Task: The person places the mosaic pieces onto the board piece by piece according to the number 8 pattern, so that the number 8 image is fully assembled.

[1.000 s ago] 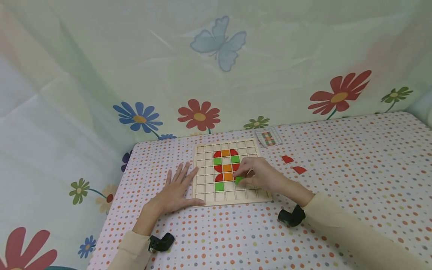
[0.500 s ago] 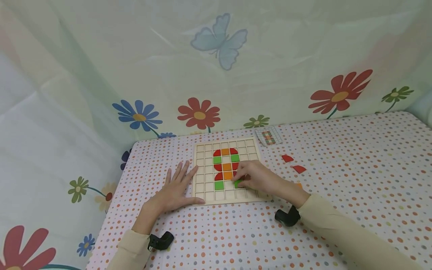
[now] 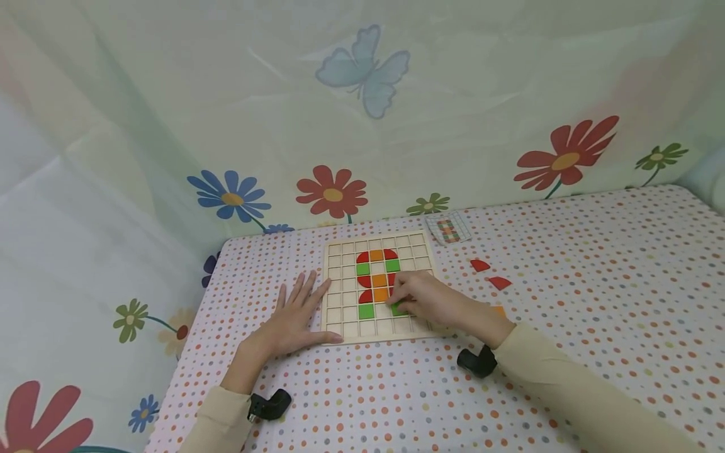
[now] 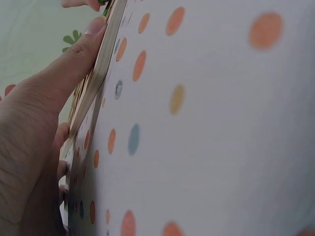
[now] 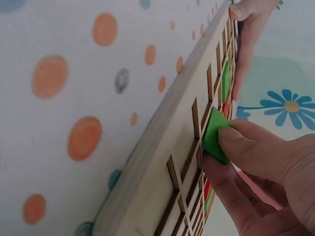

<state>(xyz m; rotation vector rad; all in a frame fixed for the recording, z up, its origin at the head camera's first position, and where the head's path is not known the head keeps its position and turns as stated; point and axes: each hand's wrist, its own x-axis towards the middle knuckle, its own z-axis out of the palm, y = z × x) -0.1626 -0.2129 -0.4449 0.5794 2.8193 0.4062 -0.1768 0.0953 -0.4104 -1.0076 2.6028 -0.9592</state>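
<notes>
A wooden grid board [image 3: 340, 321] lies on the table with red quarter-round, orange and green square tiles set in its middle cells. Between thumb and fingers my right hand [image 3: 427, 299] pinches a green square tile [image 5: 215, 136]. The right wrist view shows that tile tilted, one edge at a cell of the lower right part of the pattern. My left hand [image 3: 291, 321] lies spread at the board's left side, its thumb [image 4: 81, 56] resting on the near left corner. Part of the pattern is hidden behind my right hand.
Two red quarter-round tiles [image 3: 479, 265] lie on the dotted tablecloth [image 3: 595, 264] right of the board. An orange tile [image 3: 500, 311] shows partly behind the right forearm. A printed pattern card [image 3: 449, 228] lies beyond the board's far right corner. A flowered curtain [image 3: 470, 126] hangs behind.
My right hand has moved slightly down and left with the green tile, over its cell. The orange tile beside the forearm has come into view. My left hand stays in place.
</notes>
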